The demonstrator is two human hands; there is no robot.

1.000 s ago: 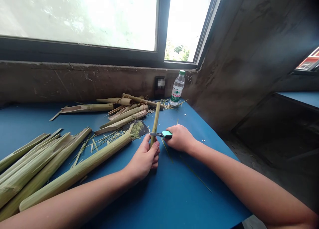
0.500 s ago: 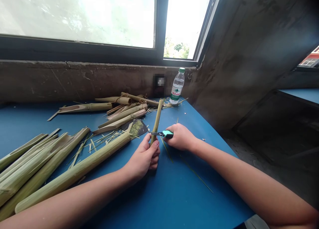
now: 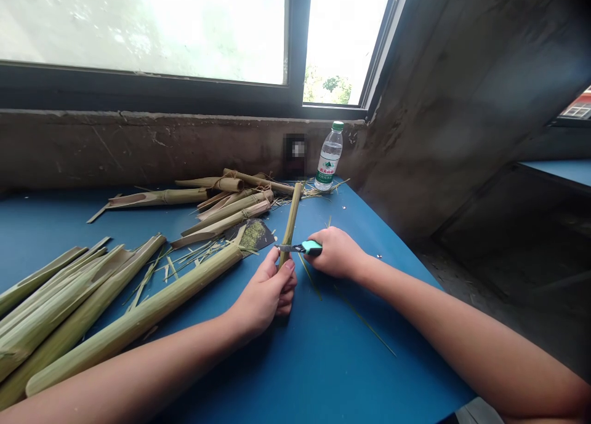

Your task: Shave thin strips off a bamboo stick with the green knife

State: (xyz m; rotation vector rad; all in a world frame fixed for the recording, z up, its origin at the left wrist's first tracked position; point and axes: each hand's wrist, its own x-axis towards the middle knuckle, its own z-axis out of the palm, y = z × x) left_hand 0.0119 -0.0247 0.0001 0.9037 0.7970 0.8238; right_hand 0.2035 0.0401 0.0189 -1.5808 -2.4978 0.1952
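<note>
My left hand (image 3: 270,288) is closed around the lower end of a thin bamboo strip (image 3: 290,218), which points up and away from me. My right hand (image 3: 336,252) grips a utility knife (image 3: 311,247) with a turquoise and black handle. Its blade lies across the strip just above my left fingers, and the tip reaches close to my left thumb and forefinger. Beside my left hand, a long bamboo pole (image 3: 152,313) rests on the blue table (image 3: 332,362). A dark sheet with greenish bamboo dust (image 3: 253,234) lies at the pole's far end.
Cut bamboo pieces (image 3: 60,301) lie on the left, with more split bamboo (image 3: 231,218) towards the wall. Shavings (image 3: 203,255) are scattered between them. A water bottle (image 3: 329,159) with a green cap stands at the table's back corner. The table's right edge drops to the floor.
Hands, knife and strip stay almost in the same place, with the blade still across the strip. The view has shifted very slightly.
</note>
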